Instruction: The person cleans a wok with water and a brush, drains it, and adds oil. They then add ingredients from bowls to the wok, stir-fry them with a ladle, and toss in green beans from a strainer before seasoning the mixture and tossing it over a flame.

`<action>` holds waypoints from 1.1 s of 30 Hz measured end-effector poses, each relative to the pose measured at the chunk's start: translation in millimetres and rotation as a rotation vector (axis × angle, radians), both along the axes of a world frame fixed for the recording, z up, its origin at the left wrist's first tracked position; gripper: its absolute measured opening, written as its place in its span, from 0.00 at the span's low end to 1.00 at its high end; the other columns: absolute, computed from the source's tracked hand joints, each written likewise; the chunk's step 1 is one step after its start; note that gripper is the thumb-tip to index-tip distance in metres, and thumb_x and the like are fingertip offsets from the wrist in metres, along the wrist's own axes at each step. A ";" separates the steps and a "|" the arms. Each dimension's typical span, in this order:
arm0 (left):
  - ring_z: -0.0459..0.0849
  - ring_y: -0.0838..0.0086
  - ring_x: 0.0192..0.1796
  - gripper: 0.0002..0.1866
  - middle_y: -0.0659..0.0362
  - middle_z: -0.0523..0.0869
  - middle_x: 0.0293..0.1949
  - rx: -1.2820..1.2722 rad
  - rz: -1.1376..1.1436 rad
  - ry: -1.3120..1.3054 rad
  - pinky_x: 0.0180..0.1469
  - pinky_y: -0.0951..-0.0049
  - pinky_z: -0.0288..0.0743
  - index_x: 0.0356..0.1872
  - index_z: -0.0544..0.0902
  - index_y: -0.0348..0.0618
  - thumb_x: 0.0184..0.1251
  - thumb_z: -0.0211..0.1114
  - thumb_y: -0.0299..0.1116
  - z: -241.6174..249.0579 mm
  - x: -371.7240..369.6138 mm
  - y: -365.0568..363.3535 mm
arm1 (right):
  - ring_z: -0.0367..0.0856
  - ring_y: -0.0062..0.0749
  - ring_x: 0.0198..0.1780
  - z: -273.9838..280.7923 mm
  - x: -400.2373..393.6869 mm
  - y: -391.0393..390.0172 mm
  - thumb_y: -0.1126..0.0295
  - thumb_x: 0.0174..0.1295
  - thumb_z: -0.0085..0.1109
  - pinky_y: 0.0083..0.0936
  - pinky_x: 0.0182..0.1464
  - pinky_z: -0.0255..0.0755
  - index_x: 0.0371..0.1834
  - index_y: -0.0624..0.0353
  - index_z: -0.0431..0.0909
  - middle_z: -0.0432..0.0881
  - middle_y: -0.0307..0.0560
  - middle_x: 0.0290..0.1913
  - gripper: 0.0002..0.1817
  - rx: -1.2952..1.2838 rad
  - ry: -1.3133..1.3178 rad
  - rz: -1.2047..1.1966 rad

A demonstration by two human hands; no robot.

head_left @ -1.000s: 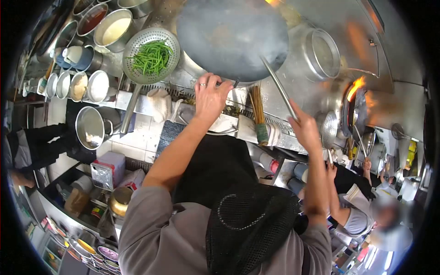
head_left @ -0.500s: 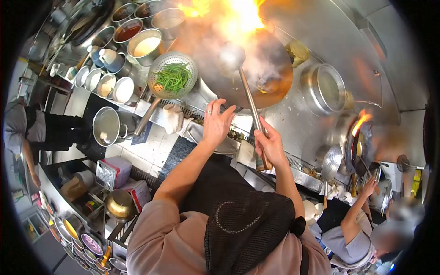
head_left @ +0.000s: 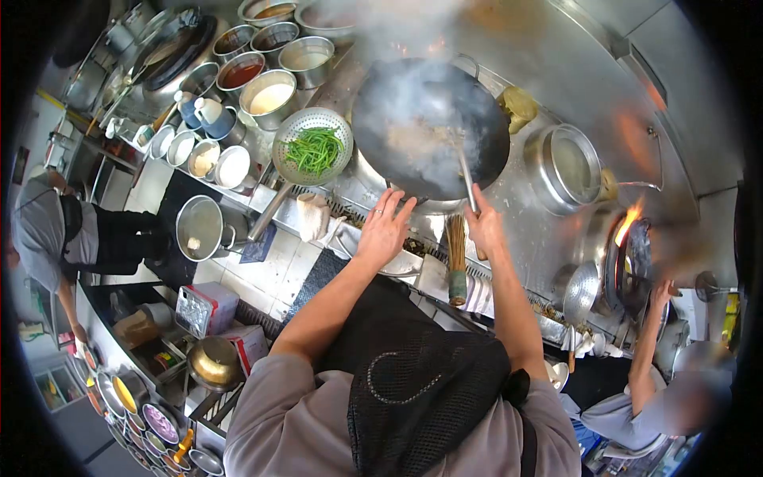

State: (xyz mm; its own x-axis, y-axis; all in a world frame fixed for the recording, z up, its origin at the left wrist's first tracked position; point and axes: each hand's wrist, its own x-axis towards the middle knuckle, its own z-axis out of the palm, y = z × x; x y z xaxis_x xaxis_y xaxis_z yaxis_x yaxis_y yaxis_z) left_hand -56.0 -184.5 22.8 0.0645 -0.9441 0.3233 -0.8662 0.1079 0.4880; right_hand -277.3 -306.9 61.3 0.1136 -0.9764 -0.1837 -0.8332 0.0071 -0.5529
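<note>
A dark wok (head_left: pixel 485 163) sits on the burner, with smoke rising from it and blurred food (head_left: pixel 417 137) inside. My left hand (head_left: pixel 387 226) is at the wok's near rim, thumb and fingers around its small handle, which they partly hide. My right hand (head_left: pixel 486 229) is closed around the long handle of a ladle (head_left: pixel 464 167). The ladle's head is down in the wok, blurred by smoke. Just left of my right hand, a bamboo wok brush (head_left: pixel 456 262) stands at the counter's front edge.
Green beans (head_left: pixel 314 151) lie in a perforated strainer (head_left: pixel 288 173) left of the wok. Sauce pots (head_left: pixel 269 95) line the back left. A metal pot (head_left: pixel 566 168) stands right. Flame (head_left: pixel 628 221) rises at the neighbouring burner, beside a co-worker's arm (head_left: pixel 650 334).
The large flames over the wok have died down, leaving smoke. The ladle has tipped down into the wok, and my right hand has moved up toward the rim. The brush has come into view.
</note>
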 end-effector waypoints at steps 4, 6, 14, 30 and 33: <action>0.65 0.55 0.72 0.32 0.55 0.69 0.66 0.014 -0.014 0.005 0.64 0.52 0.73 0.65 0.75 0.50 0.55 0.71 0.28 -1.7 2.9 -2.5 | 0.85 0.61 0.42 -6.5 -46.6 27.0 0.67 0.66 0.59 0.48 0.48 0.78 0.76 0.32 0.65 0.86 0.63 0.43 0.34 -0.133 -0.024 0.401; 0.65 0.56 0.72 0.32 0.56 0.69 0.66 0.041 -0.027 0.011 0.64 0.52 0.73 0.65 0.75 0.50 0.56 0.71 0.28 0.2 5.1 -1.3 | 0.85 0.58 0.42 32.8 -67.0 50.1 0.68 0.65 0.60 0.47 0.49 0.79 0.75 0.29 0.66 0.86 0.59 0.44 0.34 -0.165 0.213 0.487; 0.66 0.57 0.71 0.32 0.56 0.70 0.64 0.074 -0.061 0.027 0.60 0.51 0.75 0.64 0.76 0.51 0.54 0.71 0.29 12.9 7.4 0.9 | 0.84 0.54 0.32 238.2 -101.6 107.0 0.74 0.58 0.66 0.42 0.41 0.77 0.70 0.43 0.75 0.87 0.59 0.39 0.33 0.246 0.335 0.298; 0.67 0.57 0.69 0.30 0.58 0.70 0.63 0.108 -0.062 0.027 0.63 0.51 0.72 0.64 0.75 0.54 0.57 0.70 0.30 13.3 9.3 -6.8 | 0.85 0.57 0.39 221.3 -112.1 62.4 0.73 0.58 0.65 0.45 0.44 0.78 0.65 0.39 0.79 0.86 0.61 0.40 0.29 -0.075 0.627 0.487; 0.66 0.56 0.70 0.31 0.57 0.69 0.64 0.107 -0.038 0.026 0.63 0.52 0.72 0.64 0.75 0.53 0.57 0.70 0.30 11.5 6.2 -6.3 | 0.85 0.57 0.40 130.5 -120.1 31.0 0.72 0.59 0.64 0.48 0.43 0.77 0.67 0.37 0.77 0.86 0.59 0.37 0.30 -0.207 0.546 0.478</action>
